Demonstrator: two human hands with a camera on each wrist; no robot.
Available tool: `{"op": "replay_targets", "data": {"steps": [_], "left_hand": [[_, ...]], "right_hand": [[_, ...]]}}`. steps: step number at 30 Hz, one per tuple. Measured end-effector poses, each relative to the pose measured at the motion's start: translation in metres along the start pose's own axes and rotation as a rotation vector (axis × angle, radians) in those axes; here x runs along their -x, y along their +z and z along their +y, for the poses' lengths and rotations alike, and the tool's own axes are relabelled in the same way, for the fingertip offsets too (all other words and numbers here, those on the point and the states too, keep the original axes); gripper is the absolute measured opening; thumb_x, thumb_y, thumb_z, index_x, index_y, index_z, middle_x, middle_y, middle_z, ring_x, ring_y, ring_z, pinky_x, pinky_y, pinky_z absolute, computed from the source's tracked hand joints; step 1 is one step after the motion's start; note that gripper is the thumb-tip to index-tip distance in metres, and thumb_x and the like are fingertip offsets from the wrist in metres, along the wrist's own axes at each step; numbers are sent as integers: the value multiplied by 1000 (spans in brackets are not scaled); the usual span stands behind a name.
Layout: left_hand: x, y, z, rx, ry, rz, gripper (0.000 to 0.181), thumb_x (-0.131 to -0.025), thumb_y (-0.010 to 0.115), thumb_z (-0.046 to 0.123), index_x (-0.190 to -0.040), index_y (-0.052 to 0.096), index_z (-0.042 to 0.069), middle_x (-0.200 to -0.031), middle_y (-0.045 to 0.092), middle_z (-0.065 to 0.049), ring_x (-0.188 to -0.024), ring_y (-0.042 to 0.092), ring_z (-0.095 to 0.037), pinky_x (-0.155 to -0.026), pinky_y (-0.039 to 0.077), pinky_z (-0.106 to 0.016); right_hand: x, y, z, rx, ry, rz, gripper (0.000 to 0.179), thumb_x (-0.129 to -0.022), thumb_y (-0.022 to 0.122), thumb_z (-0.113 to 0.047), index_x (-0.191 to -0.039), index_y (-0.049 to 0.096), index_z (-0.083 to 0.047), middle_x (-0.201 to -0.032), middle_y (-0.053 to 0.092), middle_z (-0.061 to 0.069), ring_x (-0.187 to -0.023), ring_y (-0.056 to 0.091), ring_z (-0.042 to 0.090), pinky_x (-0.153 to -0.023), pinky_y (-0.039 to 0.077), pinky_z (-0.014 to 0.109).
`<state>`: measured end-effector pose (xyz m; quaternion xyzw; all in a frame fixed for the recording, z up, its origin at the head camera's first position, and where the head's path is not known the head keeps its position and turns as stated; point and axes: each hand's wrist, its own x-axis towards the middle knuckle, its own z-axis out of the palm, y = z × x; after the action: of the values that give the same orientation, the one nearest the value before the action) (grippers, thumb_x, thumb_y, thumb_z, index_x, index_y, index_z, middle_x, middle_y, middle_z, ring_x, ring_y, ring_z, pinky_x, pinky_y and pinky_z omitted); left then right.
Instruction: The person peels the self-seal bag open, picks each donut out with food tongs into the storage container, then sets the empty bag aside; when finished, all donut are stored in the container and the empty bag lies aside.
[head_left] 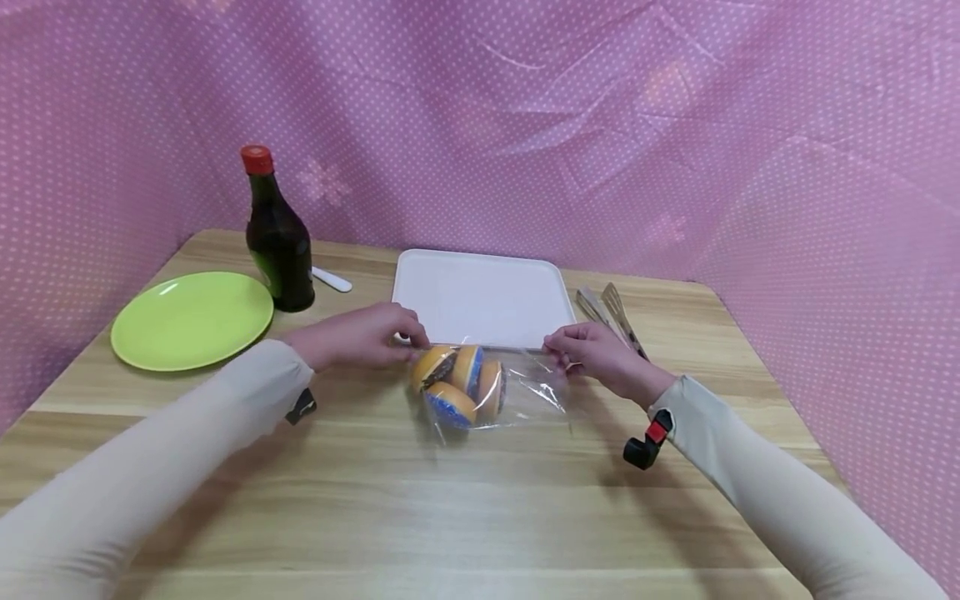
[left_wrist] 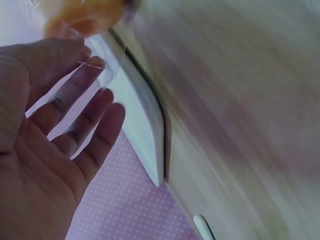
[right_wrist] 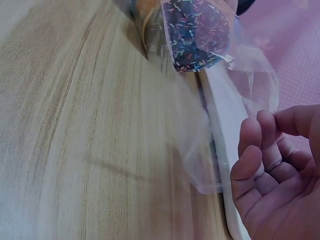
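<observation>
Bag of clear plastic [head_left: 528, 390], doughnut-like orange rounds [head_left: 467, 368] bunched at its left end, held beside near edge of white rectangular tray [head_left: 480, 296]. Left hand [head_left: 363, 335] and right hand [head_left: 602, 357] pinch opposite ends, fingers narrow — presumably keeping it spread. Open room: near side of pale wooden worktop [head_left: 420, 517].

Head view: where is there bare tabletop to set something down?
Bare table lies between the two sleeves, nearer the wearer than the bag, and right of the utensils. Crowded: far left, with green plate and bottle.
</observation>
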<state>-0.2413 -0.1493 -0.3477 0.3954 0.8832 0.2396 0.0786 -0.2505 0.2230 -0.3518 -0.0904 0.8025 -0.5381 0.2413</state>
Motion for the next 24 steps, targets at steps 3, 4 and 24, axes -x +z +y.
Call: {"op": "replay_targets", "data": {"steps": [3, 4, 24], "left_hand": [[-2, 2, 2, -37, -19, 12, 14, -94, 72, 5, -104, 80, 10, -99, 75, -3, -99, 67, -20, -96, 56, -45], [-3, 2, 3, -44, -31, 15, 13, -94, 73, 5, -103, 80, 11, -99, 75, -2, -97, 66, -19, -94, 56, -44], [-12, -4, -1, -80, -66, 100, 16, -94, 72, -1, -94, 80, 14, -93, 77, 1, -87, 65, -14, -88, 58, -42]], "right_hand": [[1, -2, 1, -10, -10, -14, 23, -109, 52, -16, -102, 67, 1, -80, 62, -4, -73, 56, 7, -69, 52, 24], [1, -2, 1, -13, -10, -15, 23, -109, 52, -15, -103, 67, 1, -79, 62, -4, -72, 56, 7, -69, 52, 24], [16, -2, -7, -87, -116, -5, 21, -108, 52, -14, -91, 64, -11, -76, 61, -5, -69, 58, 7, -62, 47, 20]]}}
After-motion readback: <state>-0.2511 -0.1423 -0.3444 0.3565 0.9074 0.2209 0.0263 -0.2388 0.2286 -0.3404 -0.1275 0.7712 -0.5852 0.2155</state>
